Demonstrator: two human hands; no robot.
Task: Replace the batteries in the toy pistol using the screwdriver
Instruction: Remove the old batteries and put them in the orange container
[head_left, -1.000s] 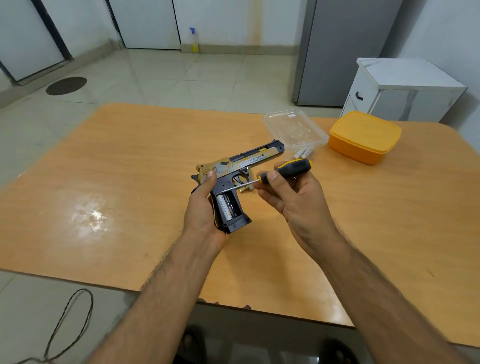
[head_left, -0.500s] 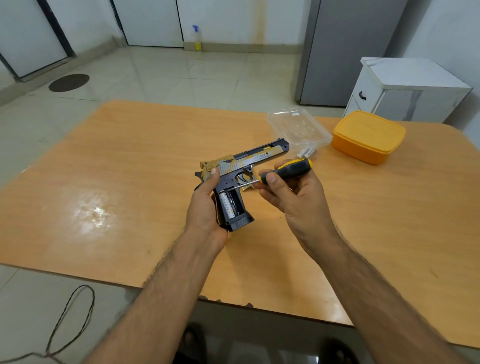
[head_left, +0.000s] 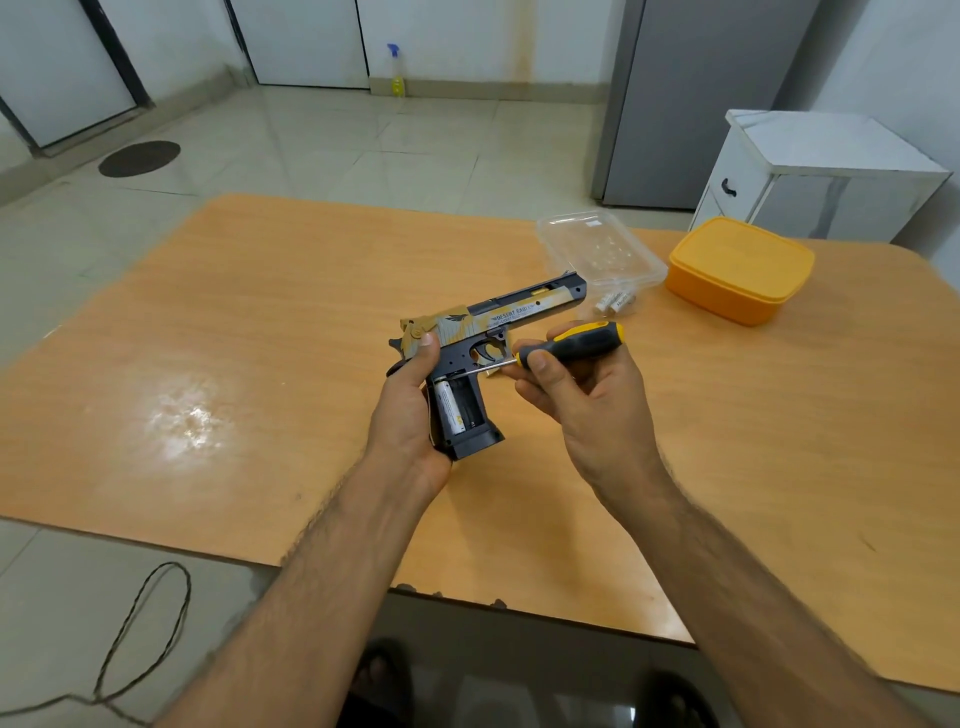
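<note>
Toy pistol (head_left: 498, 332) held above the table (head_left: 260, 322), left hand (head_left: 410, 410) wrapped round the open grip, one AA battery (head_left: 450, 406) showing. Right hand (head_left: 582, 395) pinching the screwdriver (head_left: 571, 343), tip at the compartment. Probably light, slick plastic, so best gripped by the frame.

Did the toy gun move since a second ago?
Barely, if at all. The toy pistol sits at nearly the same spot against the clear plastic tray behind it; the small shift looks like head-camera motion.

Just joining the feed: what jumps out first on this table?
Mid-table, the left hand grips a toy pistol with its grip compartment open, one battery showing. The right hand holds a screwdriver, tip at the compartment's top. Far right sits an orange container.
</note>
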